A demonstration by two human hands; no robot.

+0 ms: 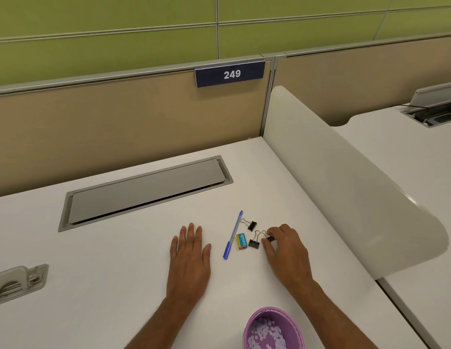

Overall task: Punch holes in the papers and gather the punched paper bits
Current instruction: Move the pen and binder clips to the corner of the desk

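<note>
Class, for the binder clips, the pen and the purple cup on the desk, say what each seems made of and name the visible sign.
Binder clips: likely metal, matte black bodies with shiny wire handles.
Pen: probably plastic, with a translucent blue barrel and an opaque blue cap.
Purple cup: seemingly plastic, with a smooth lavender rim and a pale flower pattern inside.

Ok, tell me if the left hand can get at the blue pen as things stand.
Probably yes. The left hand lies flat on the desk, and the blue pen lies just to its right with only bare desk between. The right hand, pinching a binder clip, is beyond the pen.
</note>
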